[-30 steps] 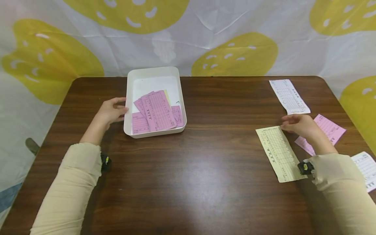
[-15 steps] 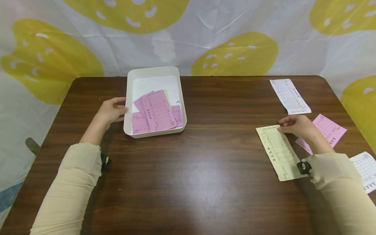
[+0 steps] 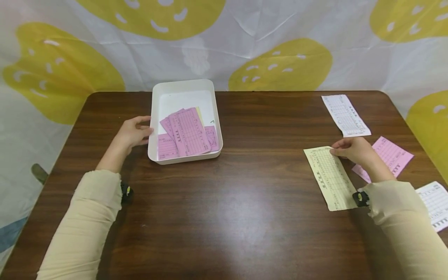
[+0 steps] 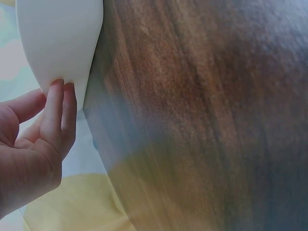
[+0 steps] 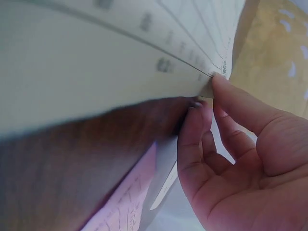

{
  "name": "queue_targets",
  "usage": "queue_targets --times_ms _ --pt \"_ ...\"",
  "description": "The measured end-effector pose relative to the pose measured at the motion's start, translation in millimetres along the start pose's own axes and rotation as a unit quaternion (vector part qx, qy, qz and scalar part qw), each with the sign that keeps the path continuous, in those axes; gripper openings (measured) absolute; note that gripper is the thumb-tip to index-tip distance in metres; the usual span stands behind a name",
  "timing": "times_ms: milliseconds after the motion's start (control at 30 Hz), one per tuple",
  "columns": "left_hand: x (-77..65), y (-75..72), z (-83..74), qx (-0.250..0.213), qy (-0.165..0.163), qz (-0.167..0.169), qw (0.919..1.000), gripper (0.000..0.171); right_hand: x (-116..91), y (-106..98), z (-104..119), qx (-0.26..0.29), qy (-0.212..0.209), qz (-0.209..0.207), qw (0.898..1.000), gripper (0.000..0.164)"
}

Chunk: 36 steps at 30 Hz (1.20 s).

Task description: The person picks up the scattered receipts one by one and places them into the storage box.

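Observation:
My left hand (image 3: 131, 134) touches the outer left wall of a white plastic tray (image 3: 186, 158) with its fingertips. Inside the tray lie several pink printed slips (image 3: 190, 132), one with a yellow edge peeking out beneath. In the left wrist view, the fingers (image 4: 55, 108) rest lightly against the tray wall. At the right, my right hand (image 3: 360, 153) pinches the top right corner of a pale yellow printed slip (image 3: 329, 175) between thumb and fingers. The right wrist view has the yellow slip (image 5: 86, 72) raised off the wood at that corner.
A white slip (image 3: 345, 115) lies at the back right of the brown wooden table (image 3: 224, 217). Partly behind the right hand is a pink slip (image 3: 393, 153). Another white slip (image 3: 434, 204) sits by the right edge. A patterned curtain (image 3: 210, 50) hangs behind the table.
My right hand has taken hold of the yellow slip's corner and lifted it, and the slip has shifted slightly left and away from me. The left hand and tray stay put.

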<state>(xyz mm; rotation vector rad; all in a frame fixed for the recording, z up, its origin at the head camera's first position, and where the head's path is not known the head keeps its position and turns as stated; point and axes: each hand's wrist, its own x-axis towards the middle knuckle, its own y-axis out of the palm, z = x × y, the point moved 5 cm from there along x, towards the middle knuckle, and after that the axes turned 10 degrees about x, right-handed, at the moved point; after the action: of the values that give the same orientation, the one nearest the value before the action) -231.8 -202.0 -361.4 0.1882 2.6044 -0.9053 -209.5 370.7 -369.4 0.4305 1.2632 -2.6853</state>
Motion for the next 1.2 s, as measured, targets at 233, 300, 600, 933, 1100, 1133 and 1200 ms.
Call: queue_targets --times_ms 233,300,600,933,1100,1133,1200 --pt "-0.3 0.3 0.3 -0.005 -0.002 0.0 1.0 0.058 -0.2 -4.8 -1.2 0.07 0.01 0.012 0.997 0.042" --pt "-0.3 -0.2 1.2 -0.004 -0.002 0.0 1.0 0.058 0.3 -4.5 -0.4 0.099 0.01 0.017 0.995 0.041" --pt "-0.4 -0.5 2.6 -0.007 0.001 0.003 1.0 0.058 3.2 -4.7 8.6 0.255 -0.002 0.033 0.966 0.014" --pt "2.2 0.0 2.4 -0.011 -0.002 0.001 0.9999 0.058 0.0 -8.9 29.1 0.38 -0.016 0.037 0.924 0.021" --pt "3.4 0.0 2.6 -0.011 -0.002 -0.002 0.9999 0.058 -1.8 -9.0 42.2 0.467 -0.016 0.037 0.883 0.019" --pt "3.3 0.0 2.6 -0.011 -0.002 -0.002 0.9999 0.058 -2.1 -9.2 45.4 0.484 -0.019 0.038 0.874 0.019" --pt "3.0 0.0 2.6 -0.01 -0.003 -0.003 0.9999 0.058 -2.7 -9.5 52.6 0.513 -0.027 0.042 0.857 0.019"
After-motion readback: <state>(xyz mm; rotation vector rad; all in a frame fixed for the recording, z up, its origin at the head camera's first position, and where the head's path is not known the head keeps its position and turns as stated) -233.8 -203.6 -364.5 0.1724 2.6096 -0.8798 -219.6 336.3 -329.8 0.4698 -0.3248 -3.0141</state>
